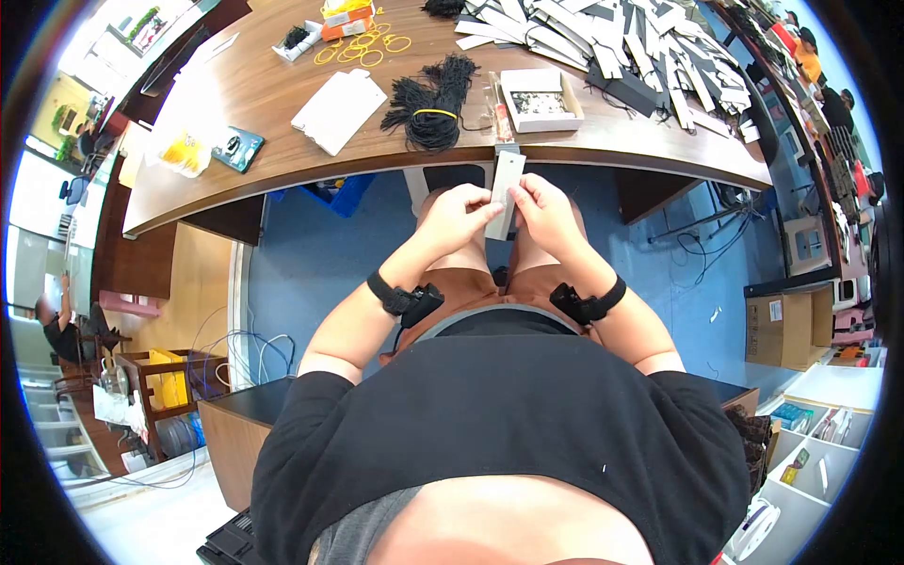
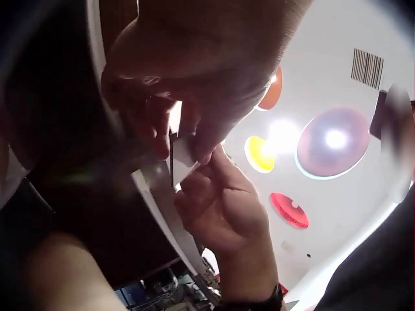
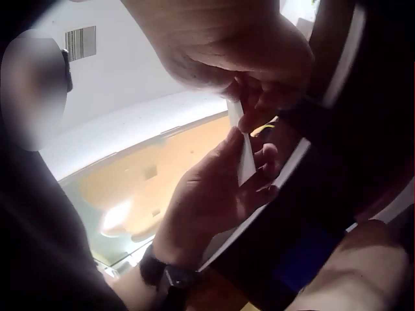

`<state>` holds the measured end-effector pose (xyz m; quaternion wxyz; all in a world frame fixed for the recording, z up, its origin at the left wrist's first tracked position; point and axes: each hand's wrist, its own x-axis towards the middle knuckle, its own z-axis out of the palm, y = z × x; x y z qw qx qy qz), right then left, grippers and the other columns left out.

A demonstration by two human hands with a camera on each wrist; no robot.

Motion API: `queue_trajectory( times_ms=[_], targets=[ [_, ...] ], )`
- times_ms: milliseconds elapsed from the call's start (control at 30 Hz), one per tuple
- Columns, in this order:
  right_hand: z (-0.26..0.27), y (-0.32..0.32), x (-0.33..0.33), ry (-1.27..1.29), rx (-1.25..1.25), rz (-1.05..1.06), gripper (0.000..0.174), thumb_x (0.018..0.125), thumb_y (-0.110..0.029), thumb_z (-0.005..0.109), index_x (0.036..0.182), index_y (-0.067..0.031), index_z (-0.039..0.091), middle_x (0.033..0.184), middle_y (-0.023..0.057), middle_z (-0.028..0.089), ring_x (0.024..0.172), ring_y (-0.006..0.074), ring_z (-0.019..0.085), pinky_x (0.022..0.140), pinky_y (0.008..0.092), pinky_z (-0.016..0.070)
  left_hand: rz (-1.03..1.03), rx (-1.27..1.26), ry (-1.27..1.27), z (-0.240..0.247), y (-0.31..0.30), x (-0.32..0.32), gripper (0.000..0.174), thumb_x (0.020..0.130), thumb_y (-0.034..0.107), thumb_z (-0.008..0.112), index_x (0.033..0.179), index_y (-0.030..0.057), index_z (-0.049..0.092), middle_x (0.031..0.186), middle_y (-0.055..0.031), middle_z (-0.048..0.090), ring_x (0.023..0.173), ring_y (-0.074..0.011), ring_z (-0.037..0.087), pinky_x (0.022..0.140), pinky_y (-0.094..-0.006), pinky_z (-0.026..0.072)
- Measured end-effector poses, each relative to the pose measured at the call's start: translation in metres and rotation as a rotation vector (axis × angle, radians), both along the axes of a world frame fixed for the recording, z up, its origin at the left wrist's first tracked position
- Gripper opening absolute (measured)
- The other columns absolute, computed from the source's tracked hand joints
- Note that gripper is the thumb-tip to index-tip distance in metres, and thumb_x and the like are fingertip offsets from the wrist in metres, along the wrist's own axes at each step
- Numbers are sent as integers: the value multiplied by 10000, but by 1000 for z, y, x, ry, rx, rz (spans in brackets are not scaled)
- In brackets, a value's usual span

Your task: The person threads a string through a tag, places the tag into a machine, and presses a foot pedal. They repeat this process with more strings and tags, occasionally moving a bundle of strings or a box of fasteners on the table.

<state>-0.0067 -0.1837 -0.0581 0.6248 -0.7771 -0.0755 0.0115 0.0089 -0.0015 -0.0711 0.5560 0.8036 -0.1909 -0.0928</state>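
Observation:
A long white card strip (image 1: 506, 193) with a small hole near its upper end is held over the lap, in front of the table edge. My left hand (image 1: 460, 221) pinches its left edge between thumb and fingers. From the other side my right hand (image 1: 548, 215) grips it at the right edge. Seen from the left wrist, only a pale piece of the strip (image 2: 183, 159) shows between the fingers of both hands. The right wrist view has the strip (image 3: 246, 159) edge-on, with the left hand (image 3: 204, 194) below and the right hand (image 3: 253, 52) above.
Along the table (image 1: 273, 179) lie a phone (image 1: 237, 149), white cards (image 1: 339, 110), a banded bundle of black strings (image 1: 433, 104) and yellow rubber bands (image 1: 363, 47). A white box of small pieces (image 1: 541, 101) stands near the edge. Many black-and-white tags (image 1: 621, 42) are heaped at the back right.

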Motion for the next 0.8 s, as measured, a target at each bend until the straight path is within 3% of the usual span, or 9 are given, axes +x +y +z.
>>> queue_trajectory(
  times_ms=[67, 100, 200, 300, 400, 433, 533, 667, 800],
  targets=[
    [-18, -6, 5, -84, -201, -18, 155, 888, -150, 560, 938, -4, 579, 687, 134, 580, 574, 199, 552, 557, 304, 450, 74, -54, -67, -4, -7, 5, 226, 849, 188, 619, 958, -10, 632, 904, -81, 626, 798, -137, 572, 719, -269, 454],
    [-23, -6, 7, -131, -192, -60, 146, 873, -138, 572, 919, 1, 577, 729, 186, 574, 596, 275, 557, 573, 336, 450, 98, -37, -188, -5, -11, 6, 222, 863, 190, 594, 929, -18, 636, 836, -64, 634, 747, -144, 579, 664, -287, 456],
    [-27, -6, 16, -158, -142, -91, 194, 874, -194, 570, 837, -6, 599, 714, 178, 597, 615, 314, 583, 578, 351, 470, 164, -20, -135, -3, -19, 13, 207, 826, 205, 621, 862, 4, 650, 750, -128, 627, 662, -218, 596, 624, -306, 467],
    [-10, -9, 19, -234, -660, -158, 258, 858, -260, 571, 751, -31, 617, 686, 170, 607, 640, 334, 604, 582, 382, 488, 297, 122, -235, -1, -26, 22, 195, 807, 197, 624, 806, 4, 649, 721, -156, 612, 675, -273, 605, 625, -332, 472],
    [29, -4, 13, -317, -848, -213, 289, 831, -301, 575, 682, -58, 615, 647, 155, 604, 649, 329, 612, 573, 417, 489, 329, 196, -467, -4, -27, 23, 202, 811, 192, 609, 784, -5, 643, 737, -171, 614, 672, -292, 599, 613, -347, 465],
    [37, -1, 13, -379, -821, -212, 227, 803, -262, 600, 687, -66, 604, 665, 128, 608, 649, 300, 611, 577, 404, 484, 327, 177, -421, -2, -28, 21, 200, 809, 192, 600, 806, -4, 637, 764, -180, 621, 725, -334, 606, 634, -374, 470],
    [65, 24, 20, -562, -600, -166, 172, 791, -236, 615, 716, -81, 601, 689, 101, 600, 662, 290, 604, 587, 389, 481, 305, 202, -438, -9, -24, 22, 199, 801, 211, 612, 821, 15, 635, 804, -178, 623, 765, -345, 603, 679, -406, 474],
    [66, 58, 61, -633, -604, -168, 105, 792, -214, 631, 791, -110, 614, 809, 61, 583, 721, 265, 609, 615, 371, 486, 279, 220, -238, 3, -12, 16, 217, 811, 209, 599, 920, 28, 651, 852, -172, 644, 810, -332, 621, 712, -381, 482],
    [66, 82, 84, -597, -673, -142, 101, 794, -196, 638, 844, -108, 629, 845, 62, 580, 766, 256, 597, 658, 357, 473, 282, 171, -89, 10, -1, 4, 222, 835, 174, 591, 917, -26, 642, 797, -173, 657, 739, -244, 647, 673, -322, 484]
  ],
)
